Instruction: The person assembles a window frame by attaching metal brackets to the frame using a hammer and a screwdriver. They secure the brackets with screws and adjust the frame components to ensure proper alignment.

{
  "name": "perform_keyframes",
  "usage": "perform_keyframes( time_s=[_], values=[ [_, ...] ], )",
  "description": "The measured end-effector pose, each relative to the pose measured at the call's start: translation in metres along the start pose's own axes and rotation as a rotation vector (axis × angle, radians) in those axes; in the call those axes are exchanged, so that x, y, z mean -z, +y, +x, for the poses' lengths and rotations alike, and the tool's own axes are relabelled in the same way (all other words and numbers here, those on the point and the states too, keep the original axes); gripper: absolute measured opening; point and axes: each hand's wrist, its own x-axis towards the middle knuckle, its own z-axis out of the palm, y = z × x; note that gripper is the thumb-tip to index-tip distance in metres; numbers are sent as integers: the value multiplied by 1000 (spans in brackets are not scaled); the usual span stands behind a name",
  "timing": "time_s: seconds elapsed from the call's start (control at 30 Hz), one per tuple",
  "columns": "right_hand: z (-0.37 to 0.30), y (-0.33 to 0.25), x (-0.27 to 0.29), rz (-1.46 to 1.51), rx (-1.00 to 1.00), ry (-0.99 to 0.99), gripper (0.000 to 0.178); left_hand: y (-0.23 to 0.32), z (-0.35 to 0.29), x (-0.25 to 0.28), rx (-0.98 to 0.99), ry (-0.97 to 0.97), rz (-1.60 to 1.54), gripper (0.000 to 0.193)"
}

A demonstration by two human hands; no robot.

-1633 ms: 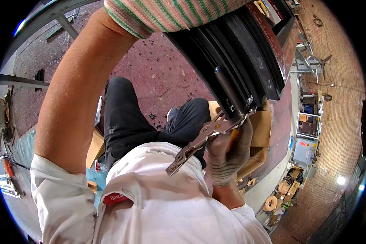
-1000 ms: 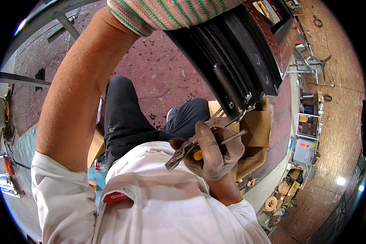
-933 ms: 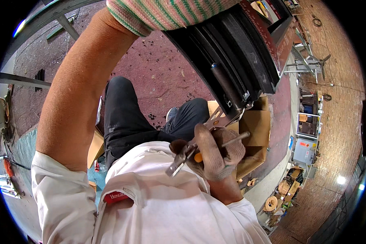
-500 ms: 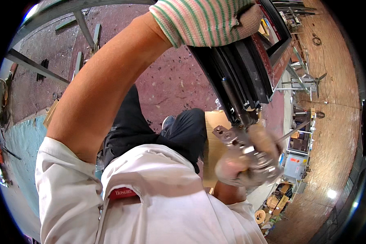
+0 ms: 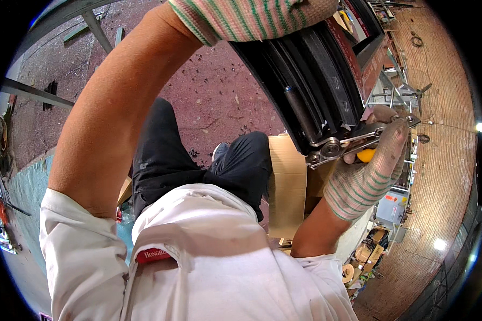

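Observation:
A black metal frame [image 5: 324,69] with long grooves runs down from the top, tilted. My left hand [image 5: 262,18], in a pink, white and green striped knit glove, is closed over its upper part; the picture's edge cuts off some of the fingers. At the frame's lower end lies a silver metal hinge [image 5: 332,148] with jointed arms and round pivots. My right hand [image 5: 377,163], gloved alike, is closed around the hinge's outer arm. A yellow piece [image 5: 366,155] shows beneath its fingers; what it belongs to is hidden. A dark cylinder [image 5: 300,112] lies along the frame beside the hinge.
An open cardboard box [image 5: 286,187] stands below the frame, next to my knee. Grey metal bars [image 5: 43,92] cross at the left. At the right are a standing fan [image 5: 418,92], a grey box [image 5: 391,207] and a cluttered row of goods along a brick-patterned floor [image 5: 439,134].
My right hand has moved up and away to the right with the hinge, which now lies against the frame's lower end. My left hand has shifted slightly up and left.

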Motion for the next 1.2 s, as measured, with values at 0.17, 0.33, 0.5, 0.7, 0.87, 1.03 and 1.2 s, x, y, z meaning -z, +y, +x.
perform_keyframes(
  time_s=[0.17,0.33,0.5,0.7,0.87,1.03,1.2],
  values=[
    [-3,4,2,-78,-50,52,49,-2,-4,-5,37,-19,-80,26],
    [-10,41,13,-315,217,120,50,4,1,1,26,35,-217,28],
    [-14,55,18,-314,251,100,48,2,-2,-5,165,-47,-278,29],
    [-18,44,8,102,-167,118,46,1,5,0,165,-107,-205,26],
    [-29,55,14,141,-328,167,43,-7,-11,-13,293,-145,-325,33],
    [-38,37,8,248,-209,29,42,1,-7,-9,299,-225,-225,41],
    [-41,43,10,166,-129,15,43,26,3,-9,268,-198,-97,43]
  ],
)
